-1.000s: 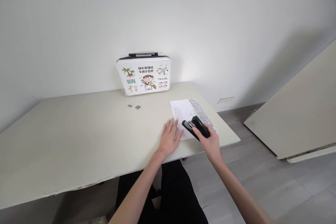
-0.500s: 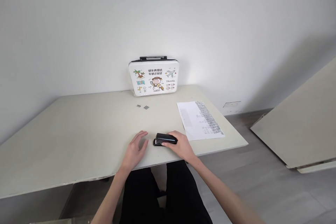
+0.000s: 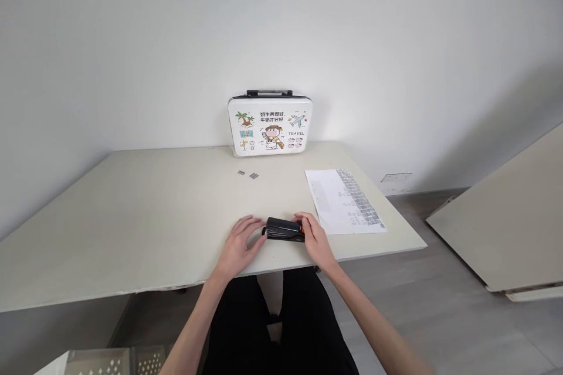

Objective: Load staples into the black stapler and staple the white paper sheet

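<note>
Counted on the table (image 3: 132, 222): one stapler (image 3: 284, 229), one printed sheet of paper (image 3: 338, 202), one illustrated case (image 3: 270, 126), two small strips of staples (image 3: 248, 174). Two hands were in view, both the person's own.

The stapler was black, short and blocky, with a small orange-red bit showing at its right end. It lay flat on its base, lengthwise along the table's near edge, close to that edge and a little right of its middle.

The left hand (image 3: 238, 244) sat at the stapler's left end — fingers loosely curled and slightly spread, fingertips at or touching the nose; exact contact could not be told. The right hand (image 3: 315, 239) was at the right end, fingers bent around the rear by the orange part, touching it. Neither hand had lifted it; the stapler rested on the table between them.

The paper lay flat toward the table's right edge, just beyond the right hand, apart from the stapler. The case stood upright at the far edge against the wall (image 3: 176, 41), handle on top. The staple strips lay side by side in front of the case — well apart from the stapler.
</note>
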Demonstrator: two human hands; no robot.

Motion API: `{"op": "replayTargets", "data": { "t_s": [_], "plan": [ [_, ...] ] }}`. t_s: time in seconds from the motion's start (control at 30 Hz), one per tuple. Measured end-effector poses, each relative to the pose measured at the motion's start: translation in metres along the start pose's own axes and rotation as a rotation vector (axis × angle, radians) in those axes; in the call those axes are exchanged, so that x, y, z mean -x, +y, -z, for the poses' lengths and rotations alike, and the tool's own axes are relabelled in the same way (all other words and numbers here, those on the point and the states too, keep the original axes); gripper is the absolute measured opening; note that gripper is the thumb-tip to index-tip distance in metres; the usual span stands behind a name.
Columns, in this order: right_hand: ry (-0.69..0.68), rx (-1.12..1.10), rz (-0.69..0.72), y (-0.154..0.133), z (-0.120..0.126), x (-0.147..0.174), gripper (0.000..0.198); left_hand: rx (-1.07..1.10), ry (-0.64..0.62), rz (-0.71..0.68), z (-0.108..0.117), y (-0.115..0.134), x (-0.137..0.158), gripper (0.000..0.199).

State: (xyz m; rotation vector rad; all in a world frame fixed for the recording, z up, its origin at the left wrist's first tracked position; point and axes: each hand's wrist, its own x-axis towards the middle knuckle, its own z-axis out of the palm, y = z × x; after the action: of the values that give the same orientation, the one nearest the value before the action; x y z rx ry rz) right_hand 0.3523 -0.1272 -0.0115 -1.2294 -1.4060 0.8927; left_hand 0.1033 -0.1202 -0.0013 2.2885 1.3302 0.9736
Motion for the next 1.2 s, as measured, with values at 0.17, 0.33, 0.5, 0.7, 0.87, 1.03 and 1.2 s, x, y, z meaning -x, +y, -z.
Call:
{"op": "replayTargets", "data": {
  "t_s": [0.17,0.33,0.5,0.7,0.87,1.03,1.2],
  "plan": [
    [0.018,-0.006,0.017,0.001,-0.003,0.0,0.039,-0.026,-0.04,-0.049,-0.001,0.0,-0.002,0.032],
    [-0.005,-0.003,0.038,0.0,-0.002,-0.001,0.039,0.011,-0.041,-0.027,0.0,0.002,-0.002,0.026],
    [-0.013,0.048,0.029,-0.001,-0.001,-0.001,0.04,0.085,0.001,-0.019,-0.002,0.002,-0.002,0.022],
    [-0.102,0.084,0.026,-0.01,0.001,0.005,0.035,0.207,0.031,0.069,0.002,0.007,-0.002,0.016],
    [-0.172,0.119,0.069,-0.012,0.002,0.005,0.036,0.343,0.036,0.218,0.009,0.017,-0.002,0.017],
    [-0.083,0.091,0.095,-0.02,0.004,0.012,0.025,0.502,0.078,0.414,0.017,0.03,0.0,0.037],
    [0.017,0.105,0.348,-0.038,0.007,0.025,0.016,1.06,0.241,0.732,0.012,0.049,-0.009,0.036]
  ]
}}
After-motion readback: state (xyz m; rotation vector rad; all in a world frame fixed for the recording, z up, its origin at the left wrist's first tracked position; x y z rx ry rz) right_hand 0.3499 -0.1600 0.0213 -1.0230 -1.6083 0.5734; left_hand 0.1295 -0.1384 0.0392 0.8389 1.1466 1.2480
